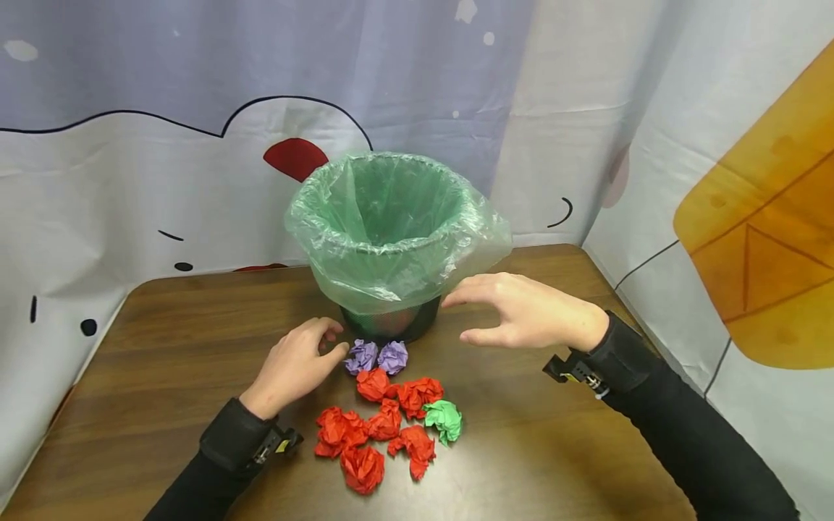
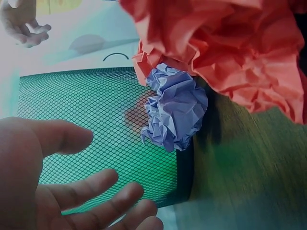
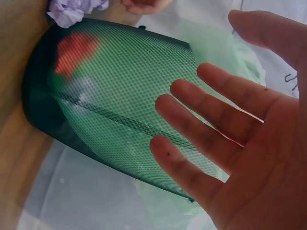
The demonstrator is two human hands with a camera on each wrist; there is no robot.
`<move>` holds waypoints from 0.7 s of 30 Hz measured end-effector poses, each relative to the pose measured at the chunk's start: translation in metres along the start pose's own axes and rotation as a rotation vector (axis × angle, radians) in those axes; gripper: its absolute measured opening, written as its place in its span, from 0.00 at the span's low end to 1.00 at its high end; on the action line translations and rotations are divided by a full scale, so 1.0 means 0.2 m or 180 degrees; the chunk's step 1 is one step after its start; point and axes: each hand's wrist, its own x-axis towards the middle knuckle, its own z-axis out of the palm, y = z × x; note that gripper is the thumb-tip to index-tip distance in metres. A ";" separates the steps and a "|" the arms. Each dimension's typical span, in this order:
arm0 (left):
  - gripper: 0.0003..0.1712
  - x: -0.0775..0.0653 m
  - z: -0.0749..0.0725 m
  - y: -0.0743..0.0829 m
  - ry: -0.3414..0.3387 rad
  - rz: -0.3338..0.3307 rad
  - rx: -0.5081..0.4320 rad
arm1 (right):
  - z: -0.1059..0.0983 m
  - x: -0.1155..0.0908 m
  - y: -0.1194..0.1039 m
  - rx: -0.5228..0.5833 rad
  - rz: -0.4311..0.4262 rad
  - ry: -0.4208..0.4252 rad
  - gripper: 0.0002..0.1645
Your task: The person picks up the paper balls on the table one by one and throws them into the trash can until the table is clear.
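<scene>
My left hand (image 1: 293, 369) is just left of two purple crumpled paper balls (image 1: 394, 357), its fingers relaxed and holding nothing. In the left wrist view, the thumb and fingers are spread apart in front of the mesh side of a trash bin (image 2: 96, 105). To the right of that bin hovers my right hand (image 1: 521, 311), fingers extended with nothing in them. A green plastic bag (image 1: 384, 278) lines the bin and hangs over its rim. Through the mesh in the right wrist view, a red crumpled paper ball (image 3: 74, 50) and a pale ball (image 3: 79, 93) show blurred inside.
Several red crumpled paper balls (image 1: 363, 469) lie on the wooden table (image 1: 521, 449) in front of the bin. One green crumpled paper ball (image 1: 444, 421) lies at their right. A printed curtain (image 1: 195, 195) hangs behind the table and along its right side.
</scene>
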 end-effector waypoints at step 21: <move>0.27 0.05 0.06 0.02 -0.0298 0.0019 0.0100 | 0.29 -0.01 0.06 0.0290 0.0151 -0.0143 0.29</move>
